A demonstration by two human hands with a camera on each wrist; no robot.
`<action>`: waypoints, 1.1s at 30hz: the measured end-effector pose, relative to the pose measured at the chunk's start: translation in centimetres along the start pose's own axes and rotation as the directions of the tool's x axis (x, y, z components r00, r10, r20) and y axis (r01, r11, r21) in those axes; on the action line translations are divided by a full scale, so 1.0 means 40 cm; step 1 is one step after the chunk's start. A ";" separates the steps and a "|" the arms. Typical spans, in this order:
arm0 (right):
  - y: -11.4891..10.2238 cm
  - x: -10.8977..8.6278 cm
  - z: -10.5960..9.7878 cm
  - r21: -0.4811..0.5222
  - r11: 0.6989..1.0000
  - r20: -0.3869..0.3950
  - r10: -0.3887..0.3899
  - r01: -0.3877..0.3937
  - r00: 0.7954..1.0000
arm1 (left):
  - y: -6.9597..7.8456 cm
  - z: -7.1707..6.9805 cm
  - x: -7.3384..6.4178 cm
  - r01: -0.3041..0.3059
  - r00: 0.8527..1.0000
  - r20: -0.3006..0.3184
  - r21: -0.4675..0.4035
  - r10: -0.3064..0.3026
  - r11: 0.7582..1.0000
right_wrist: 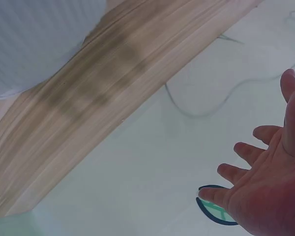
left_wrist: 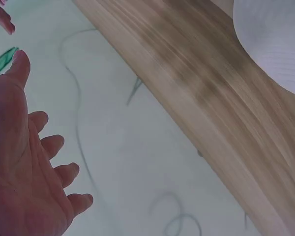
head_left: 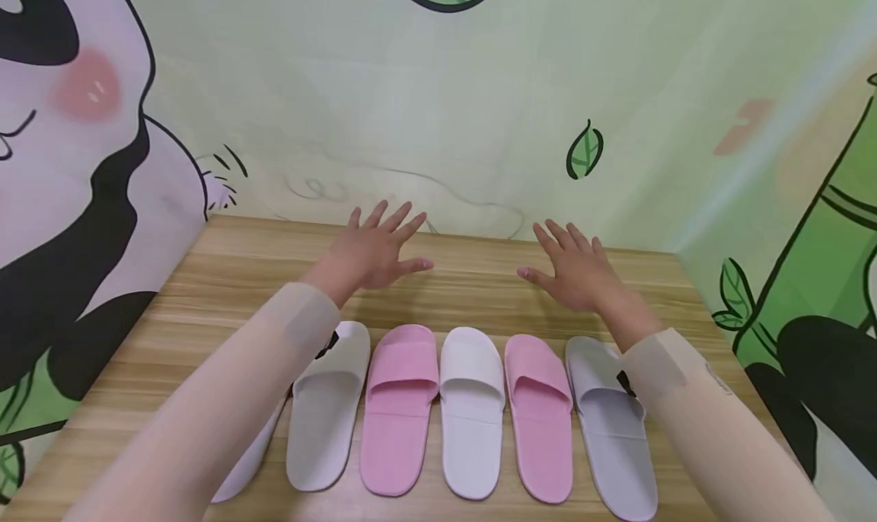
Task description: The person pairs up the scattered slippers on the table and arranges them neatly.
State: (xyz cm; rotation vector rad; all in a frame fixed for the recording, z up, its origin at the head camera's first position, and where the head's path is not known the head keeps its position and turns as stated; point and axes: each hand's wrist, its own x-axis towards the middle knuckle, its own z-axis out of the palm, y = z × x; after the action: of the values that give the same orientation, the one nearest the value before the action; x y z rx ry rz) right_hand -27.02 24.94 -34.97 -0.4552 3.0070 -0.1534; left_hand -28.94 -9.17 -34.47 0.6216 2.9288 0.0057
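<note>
A counter (head_left: 473, 290), faced in light brown streaked wood grain, is shown. On it 6 slippers are laid in 1 row, side by side, strapped ends pointed toward the far edge, from which the row is set apart. From left to right are placed 1 mostly hidden pale slipper (head_left: 248, 466), 1 off-white slipper (head_left: 318, 434), 1 pink slipper (head_left: 396, 442), 1 white slipper (head_left: 473, 434), another pink slipper (head_left: 544, 450) and 1 partly covered grey slipper (head_left: 620, 461).

Left arm (head_left: 205, 415) and right arm (head_left: 719, 415), both in long pale-beige sleeves (head_left: 260, 362), extended forward; bare left hand (head_left: 373, 252) and bare right hand (head_left: 574, 269) held backs up, fingers (head_left: 397, 217) spread, thumbs (head_left: 416, 265) pointing inward.
</note>
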 end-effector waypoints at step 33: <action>-0.042 -0.223 0.088 0.120 0.969 -0.023 -0.216 0.217 0.976 | 0.078 0.094 -0.205 -0.253 0.967 -0.024 -0.020 0.253 0.967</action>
State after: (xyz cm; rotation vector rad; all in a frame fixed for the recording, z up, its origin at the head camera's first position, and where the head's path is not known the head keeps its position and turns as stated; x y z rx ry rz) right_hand -17.66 25.70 -37.54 -0.7713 2.9279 -0.3540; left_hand -19.75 -9.73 -36.90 0.9927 2.8429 0.0749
